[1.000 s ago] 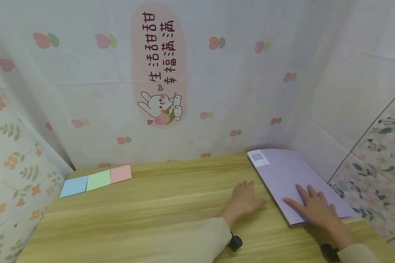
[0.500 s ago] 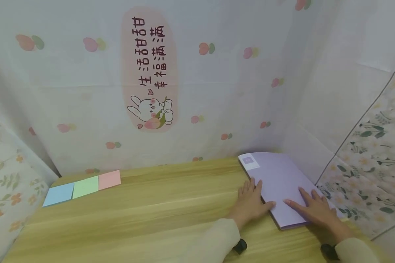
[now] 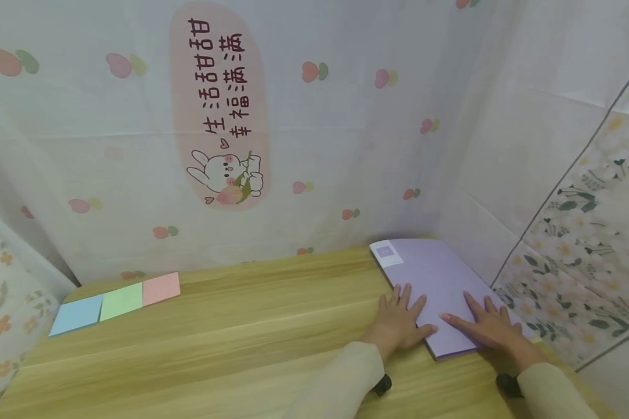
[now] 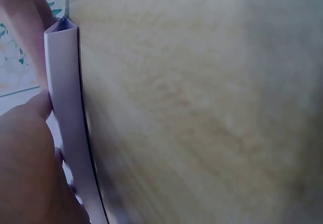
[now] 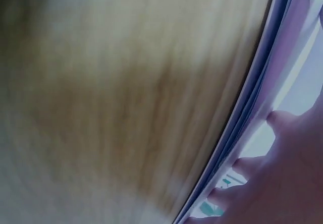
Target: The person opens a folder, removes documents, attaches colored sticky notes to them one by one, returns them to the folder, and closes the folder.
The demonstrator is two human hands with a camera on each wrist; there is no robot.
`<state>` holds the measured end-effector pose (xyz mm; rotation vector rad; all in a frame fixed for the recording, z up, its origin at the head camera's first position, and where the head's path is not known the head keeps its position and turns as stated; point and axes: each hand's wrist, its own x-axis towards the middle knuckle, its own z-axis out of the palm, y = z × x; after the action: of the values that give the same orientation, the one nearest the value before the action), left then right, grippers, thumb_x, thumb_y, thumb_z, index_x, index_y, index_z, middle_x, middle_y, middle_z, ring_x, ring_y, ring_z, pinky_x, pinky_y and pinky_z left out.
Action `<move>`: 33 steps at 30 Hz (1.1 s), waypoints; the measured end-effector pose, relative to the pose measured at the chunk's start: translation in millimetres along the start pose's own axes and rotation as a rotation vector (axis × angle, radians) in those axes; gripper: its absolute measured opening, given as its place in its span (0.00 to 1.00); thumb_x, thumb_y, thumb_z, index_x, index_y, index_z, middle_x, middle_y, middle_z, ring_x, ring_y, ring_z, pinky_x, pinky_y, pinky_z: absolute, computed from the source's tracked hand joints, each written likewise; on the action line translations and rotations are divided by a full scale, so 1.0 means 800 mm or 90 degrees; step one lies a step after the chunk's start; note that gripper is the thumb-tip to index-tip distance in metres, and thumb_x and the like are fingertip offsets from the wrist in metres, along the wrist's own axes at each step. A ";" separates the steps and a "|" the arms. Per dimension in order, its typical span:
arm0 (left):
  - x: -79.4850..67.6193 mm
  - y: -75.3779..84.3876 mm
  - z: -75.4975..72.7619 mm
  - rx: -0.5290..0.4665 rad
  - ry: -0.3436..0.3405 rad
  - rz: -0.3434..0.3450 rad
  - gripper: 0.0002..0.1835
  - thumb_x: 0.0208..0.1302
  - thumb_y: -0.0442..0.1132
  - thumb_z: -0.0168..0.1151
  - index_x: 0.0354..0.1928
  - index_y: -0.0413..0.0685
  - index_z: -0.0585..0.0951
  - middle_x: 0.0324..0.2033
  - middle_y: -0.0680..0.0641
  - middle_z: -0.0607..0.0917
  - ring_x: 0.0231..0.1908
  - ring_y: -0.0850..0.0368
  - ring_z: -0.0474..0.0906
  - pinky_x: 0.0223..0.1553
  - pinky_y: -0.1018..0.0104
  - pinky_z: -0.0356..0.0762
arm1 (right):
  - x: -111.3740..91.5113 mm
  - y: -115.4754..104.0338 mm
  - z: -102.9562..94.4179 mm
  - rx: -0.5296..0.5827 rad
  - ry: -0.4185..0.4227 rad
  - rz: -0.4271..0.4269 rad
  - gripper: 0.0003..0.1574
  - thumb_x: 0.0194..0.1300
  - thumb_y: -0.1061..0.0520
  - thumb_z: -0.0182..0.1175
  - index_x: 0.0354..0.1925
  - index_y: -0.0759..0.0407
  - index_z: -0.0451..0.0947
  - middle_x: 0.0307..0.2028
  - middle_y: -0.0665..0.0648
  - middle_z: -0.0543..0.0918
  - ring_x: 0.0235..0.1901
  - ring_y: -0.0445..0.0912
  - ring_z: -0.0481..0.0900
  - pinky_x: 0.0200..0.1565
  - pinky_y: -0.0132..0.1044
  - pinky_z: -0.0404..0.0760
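A lavender folder (image 3: 435, 291) with a white label at its far left corner lies flat on the right of the wooden table. My left hand (image 3: 398, 320) is at its left edge, fingers spread and thumb on the cover. In the left wrist view, the folder's thick spine (image 4: 65, 82) runs beside that hand (image 4: 25, 158). My right hand (image 3: 490, 329) rests on the cover near the right edge, fingers apart. The right wrist view shows layered edges (image 5: 252, 98) of the folder below the right hand's fingers (image 5: 247, 166).
Blue (image 3: 76, 315), green (image 3: 122, 301) and pink (image 3: 161, 288) paper squares lie in a row at the table's far left. A printed curtain (image 3: 314, 145) stands behind the table (image 3: 230, 343), and a flowered one (image 3: 587, 262) closes off the right side.
My left hand has moved right from the bare table onto the folder's left edge. The right hand stays on the cover. The head view has shifted, so the scene slides left.
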<state>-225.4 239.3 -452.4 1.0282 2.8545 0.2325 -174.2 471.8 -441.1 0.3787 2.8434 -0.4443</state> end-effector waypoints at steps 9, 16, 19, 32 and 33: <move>-0.006 -0.005 -0.002 0.022 -0.013 -0.017 0.38 0.68 0.78 0.31 0.78 0.82 0.47 0.82 0.59 0.44 0.81 0.58 0.40 0.79 0.54 0.51 | -0.003 -0.012 -0.003 -0.021 -0.025 -0.006 0.68 0.66 0.16 0.39 0.79 0.63 0.36 0.70 0.90 0.32 0.63 0.94 0.30 0.52 0.92 0.36; -0.018 -0.009 -0.006 0.033 -0.046 -0.029 0.37 0.69 0.77 0.31 0.78 0.82 0.46 0.82 0.60 0.43 0.81 0.59 0.37 0.80 0.59 0.49 | -0.005 -0.022 0.004 -0.062 -0.029 -0.009 0.69 0.65 0.15 0.36 0.79 0.64 0.39 0.70 0.90 0.34 0.62 0.94 0.33 0.52 0.92 0.42; -0.027 -0.015 -0.010 0.018 -0.064 -0.038 0.37 0.70 0.77 0.32 0.78 0.82 0.47 0.82 0.60 0.42 0.82 0.59 0.36 0.80 0.60 0.47 | -0.008 -0.029 0.011 -0.082 -0.014 -0.021 0.68 0.65 0.15 0.36 0.78 0.66 0.42 0.69 0.91 0.37 0.61 0.95 0.37 0.51 0.91 0.48; -0.068 -0.055 -0.023 -0.018 -0.108 -0.044 0.38 0.69 0.76 0.36 0.78 0.81 0.47 0.82 0.58 0.41 0.82 0.57 0.35 0.80 0.52 0.46 | -0.026 -0.077 0.027 -0.132 0.021 -0.069 0.68 0.65 0.16 0.40 0.76 0.70 0.53 0.65 0.94 0.50 0.56 0.96 0.53 0.50 0.84 0.64; -0.071 -0.058 -0.023 -0.028 -0.108 -0.043 0.38 0.69 0.76 0.37 0.79 0.81 0.47 0.82 0.58 0.41 0.82 0.56 0.35 0.80 0.51 0.46 | -0.027 -0.081 0.028 -0.133 0.022 -0.070 0.68 0.65 0.16 0.40 0.76 0.70 0.53 0.65 0.94 0.51 0.56 0.96 0.53 0.50 0.84 0.64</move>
<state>-213.5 165.4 -440.4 0.8952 2.7138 0.1922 -168.1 400.2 -438.4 0.1938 2.9169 -0.1595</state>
